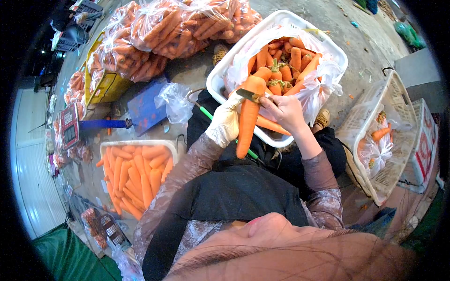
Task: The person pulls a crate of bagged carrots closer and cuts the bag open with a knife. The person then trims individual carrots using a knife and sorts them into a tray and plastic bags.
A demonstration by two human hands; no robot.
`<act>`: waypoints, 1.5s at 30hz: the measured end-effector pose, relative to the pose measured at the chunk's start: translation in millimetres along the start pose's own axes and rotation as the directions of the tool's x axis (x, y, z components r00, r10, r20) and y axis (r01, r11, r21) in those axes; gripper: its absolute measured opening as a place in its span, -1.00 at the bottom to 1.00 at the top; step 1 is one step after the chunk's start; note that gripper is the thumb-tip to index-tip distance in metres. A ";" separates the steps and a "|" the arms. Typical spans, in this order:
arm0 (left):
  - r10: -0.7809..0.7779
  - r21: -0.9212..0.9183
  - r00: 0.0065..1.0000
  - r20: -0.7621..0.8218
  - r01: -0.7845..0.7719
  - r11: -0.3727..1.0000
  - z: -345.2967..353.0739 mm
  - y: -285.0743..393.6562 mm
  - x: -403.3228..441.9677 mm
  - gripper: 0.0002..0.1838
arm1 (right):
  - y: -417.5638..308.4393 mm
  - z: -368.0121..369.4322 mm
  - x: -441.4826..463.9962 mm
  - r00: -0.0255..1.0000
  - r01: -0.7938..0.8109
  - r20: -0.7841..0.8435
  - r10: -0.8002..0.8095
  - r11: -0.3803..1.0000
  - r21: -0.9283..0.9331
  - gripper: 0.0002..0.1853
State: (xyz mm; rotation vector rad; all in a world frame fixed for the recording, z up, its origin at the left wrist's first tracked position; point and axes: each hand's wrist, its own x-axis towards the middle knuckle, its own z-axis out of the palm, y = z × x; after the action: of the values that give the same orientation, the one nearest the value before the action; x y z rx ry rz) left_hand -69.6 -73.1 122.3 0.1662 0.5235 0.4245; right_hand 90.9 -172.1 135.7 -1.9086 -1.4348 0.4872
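My left hand (224,123), in a whitish glove, is closed around a large carrot (248,129) that hangs at a slant over my lap. In my bare right hand (287,111) is a small knife (247,95), its dark blade lying across the upper part of that carrot. Just beyond both hands stands a white basket (338,51) lined with plastic film, holding carrots (296,58), some with green stem stubs. Another carrot (272,125) lies at the basket's near edge, below my right hand.
At left, a white basket (175,152) holds several smooth carrots (133,175). Clear bags of carrots (159,28) are piled at the back, some over a yellow crate (108,86). A scale (70,125) with a blue platform (147,100) stands left. A crate (349,124) stands right.
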 end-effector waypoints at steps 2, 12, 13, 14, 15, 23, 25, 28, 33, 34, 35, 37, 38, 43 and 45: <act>-0.033 -0.064 0.999 0.043 0.036 0.997 -1.9 -3.6 0.3 -0.62 | -4.2 3.1 0.2 0.998 0.053 -0.039 -0.052 0.998 0.014 -0.57; -0.033 0.015 0.997 0.067 0.032 0.999 0.2 3.2 5.5 -0.60 | -7.6 -5.0 -8.0 0.974 0.199 0.099 -0.201 0.979 0.036 -0.65; -0.088 -0.004 0.994 0.059 0.088 0.996 0.6 9.7 3.7 -0.56 | -5.5 -7.4 -8.6 0.979 0.179 0.068 -0.190 0.973 0.148 -0.65; 0.001 -0.020 0.999 -0.046 -0.002 1.000 6.2 9.9 6.1 -0.54 | -2.5 -9.6 -9.4 0.984 0.158 0.038 -0.174 0.952 0.262 -0.64; -0.053 -0.078 0.999 0.013 0.054 0.996 0.0 15.4 7.2 -0.55 | 10.7 -15.0 -7.2 0.997 0.042 0.051 -0.054 0.977 0.211 -0.69; -0.123 -0.265 0.976 0.179 0.168 0.949 -7.5 25.2 9.6 -0.50 | 18.8 -50.9 -2.1 0.959 -0.274 -0.155 0.235 0.906 -0.323 -0.70; -0.156 -0.264 0.962 0.226 0.214 0.941 -8.7 25.8 8.2 -0.48 | 4.9 -54.3 -5.1 0.964 -0.246 -0.172 0.205 0.931 -0.269 -0.67; -0.152 -0.287 0.962 0.225 0.215 0.933 -4.9 26.0 4.9 -0.41 | 2.7 -53.6 -5.3 0.965 -0.195 -0.221 0.143 0.952 -0.235 -0.64; -0.054 -0.184 0.981 0.188 0.089 0.979 1.9 28.4 -5.4 -0.40 | 37.3 -28.4 9.1 0.954 -0.231 -0.186 0.235 0.972 0.040 -0.85; -0.047 -0.185 0.982 0.182 0.081 0.979 -0.4 28.9 -6.9 -0.40 | 31.7 -24.2 12.0 0.956 -0.228 -0.179 0.232 0.973 0.045 -0.85; 0.004 -0.150 0.990 0.140 0.017 0.988 -5.5 26.8 -8.6 -0.41 | 24.1 -16.9 9.1 0.934 -0.330 -0.037 0.355 0.899 0.288 -0.85; 0.071 -0.124 0.990 0.124 -0.056 0.991 -13.2 25.3 -2.3 -0.43 | 22.6 -1.8 10.5 0.943 -0.325 0.092 0.320 0.827 0.459 -0.81; 0.071 -0.125 0.989 0.134 -0.054 0.991 -14.2 26.2 -0.7 -0.43 | 13.0 4.4 10.1 0.945 -0.327 0.154 0.288 0.810 0.487 -0.80; -0.022 -0.156 0.980 0.198 0.054 0.986 -6.7 28.2 -10.0 -0.36 | -15.9 8.1 6.9 0.995 -0.049 0.099 0.002 0.883 0.467 -0.61; -0.131 -0.159 0.908 0.398 0.209 0.965 -7.1 31.8 -12.8 -0.33 | -21.6 -6.4 7.2 0.987 -0.151 0.135 0.086 0.782 0.604 -0.61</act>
State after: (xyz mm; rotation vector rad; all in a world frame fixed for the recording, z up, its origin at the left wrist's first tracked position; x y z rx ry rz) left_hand -94.4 -49.7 130.3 0.0076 0.1029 0.2595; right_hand 82.7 -163.9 156.4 -1.4519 -1.0321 0.9920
